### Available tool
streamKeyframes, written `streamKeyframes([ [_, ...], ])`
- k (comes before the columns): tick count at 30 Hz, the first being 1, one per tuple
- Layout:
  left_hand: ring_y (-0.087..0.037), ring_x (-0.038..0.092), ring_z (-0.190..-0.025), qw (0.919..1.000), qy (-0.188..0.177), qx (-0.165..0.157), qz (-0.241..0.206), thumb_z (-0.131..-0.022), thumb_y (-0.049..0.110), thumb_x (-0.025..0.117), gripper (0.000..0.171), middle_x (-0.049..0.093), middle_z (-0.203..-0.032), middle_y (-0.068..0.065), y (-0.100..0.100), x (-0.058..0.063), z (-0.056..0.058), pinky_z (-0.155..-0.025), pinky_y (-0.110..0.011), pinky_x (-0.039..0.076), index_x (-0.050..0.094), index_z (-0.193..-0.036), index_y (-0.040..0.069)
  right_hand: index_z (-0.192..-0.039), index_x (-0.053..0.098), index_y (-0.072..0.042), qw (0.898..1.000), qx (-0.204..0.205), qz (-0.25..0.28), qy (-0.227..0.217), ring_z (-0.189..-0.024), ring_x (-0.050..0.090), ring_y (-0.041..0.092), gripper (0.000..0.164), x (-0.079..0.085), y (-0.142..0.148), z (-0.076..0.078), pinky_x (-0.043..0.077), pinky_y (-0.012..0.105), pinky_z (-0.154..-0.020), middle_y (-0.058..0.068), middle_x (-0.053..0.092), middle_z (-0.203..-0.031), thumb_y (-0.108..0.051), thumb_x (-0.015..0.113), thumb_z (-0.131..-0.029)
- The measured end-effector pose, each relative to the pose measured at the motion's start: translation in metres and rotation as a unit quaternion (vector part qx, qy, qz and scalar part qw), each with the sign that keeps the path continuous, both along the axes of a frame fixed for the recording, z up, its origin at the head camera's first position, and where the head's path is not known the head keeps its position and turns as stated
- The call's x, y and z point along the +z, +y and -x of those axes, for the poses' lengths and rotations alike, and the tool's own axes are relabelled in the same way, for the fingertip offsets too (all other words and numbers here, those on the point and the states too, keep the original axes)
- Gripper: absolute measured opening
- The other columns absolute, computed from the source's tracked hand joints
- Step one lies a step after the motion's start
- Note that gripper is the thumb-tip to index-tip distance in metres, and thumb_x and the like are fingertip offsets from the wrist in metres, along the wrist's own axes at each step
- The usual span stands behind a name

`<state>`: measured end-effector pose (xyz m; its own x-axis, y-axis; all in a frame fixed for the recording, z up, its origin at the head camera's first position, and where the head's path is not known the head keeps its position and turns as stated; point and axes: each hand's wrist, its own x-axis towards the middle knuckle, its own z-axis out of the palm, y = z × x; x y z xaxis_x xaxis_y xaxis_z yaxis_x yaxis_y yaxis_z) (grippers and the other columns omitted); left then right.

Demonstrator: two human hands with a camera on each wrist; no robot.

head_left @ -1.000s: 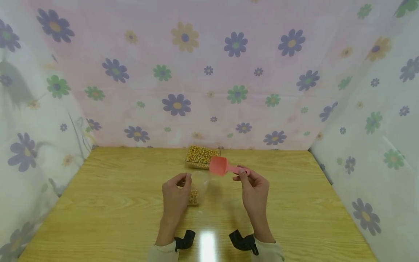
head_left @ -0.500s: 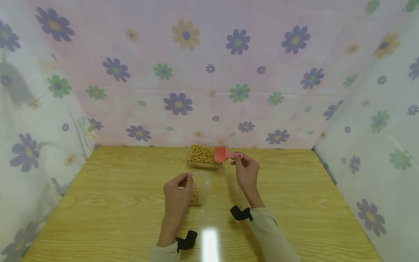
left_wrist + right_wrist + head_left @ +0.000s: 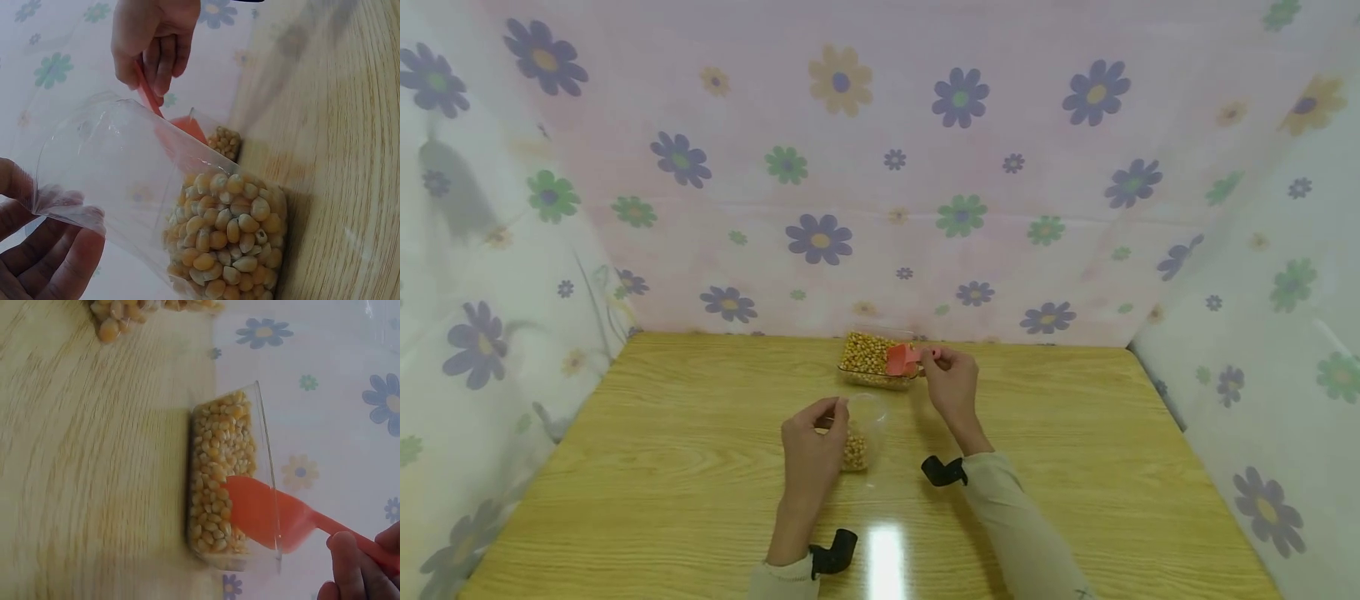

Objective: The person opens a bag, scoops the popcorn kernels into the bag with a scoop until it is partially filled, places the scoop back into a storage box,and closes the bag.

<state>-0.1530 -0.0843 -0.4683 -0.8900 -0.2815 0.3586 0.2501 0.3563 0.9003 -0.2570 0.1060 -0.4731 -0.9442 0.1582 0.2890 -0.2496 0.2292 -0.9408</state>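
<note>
A clear plastic bag point(image 3: 125, 144) with corn kernels point(image 3: 225, 240) in its bottom stands on the table, its mouth spread open. My left hand point(image 3: 814, 442) pinches the bag's rim between thumb and fingers. Behind it, a clear rectangular container point(image 3: 874, 382) is filled with corn kernels point(image 3: 215, 450). My right hand point(image 3: 952, 383) grips the handle of a red scoop point(image 3: 259, 509). The scoop's bowl is inside the container, its front edge in among the kernels, as the right wrist view shows.
The wood-grain table point(image 3: 685, 467) reaches back to a flower-printed curtain point(image 3: 880, 192), close behind the container. More of this cloth hangs at both sides. A black wrist mount point(image 3: 833, 552) sits at the left cuff and another point(image 3: 943, 471) at the right.
My right hand has carried the scoop forward and left from above the table, and its bowl has dipped into the container's kernels. The left hand keeps its pinch on the bag.
</note>
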Motion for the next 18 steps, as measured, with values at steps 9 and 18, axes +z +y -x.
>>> streamKeyframes([
  [9, -0.016, 0.067, -0.065, 0.9999, 0.01, 0.001, 0.004, -0.098, 0.012, 0.068, 0.015, 0.074, -0.078, -0.013, 0.001, -0.002, 0.002, -0.056, -0.024, 0.054, 0.08, -0.093, 0.004, -0.1, 0.07, 0.013, 0.984, -0.006, 0.122, -0.132, -0.076, 0.073, 0.029, 0.028, -0.012, -0.004, 0.005, 0.059, 0.039, -0.076, 0.022, 0.074, -0.086, -0.013, 0.059, -0.103],
  [18, -0.016, 0.067, -0.065, 0.9999, 0.013, 0.0, 0.0, -0.097, 0.012, 0.069, 0.015, 0.073, -0.077, -0.012, 0.002, -0.001, 0.002, -0.055, -0.024, 0.053, 0.08, -0.093, 0.004, -0.125, 0.064, 0.012, 0.956, 0.044, 0.21, -0.2, -0.072, 0.071, 0.007, 0.034, -0.017, -0.001, 0.007, 0.059, 0.035, -0.084, -0.001, 0.074, -0.077, -0.013, 0.058, -0.104],
])
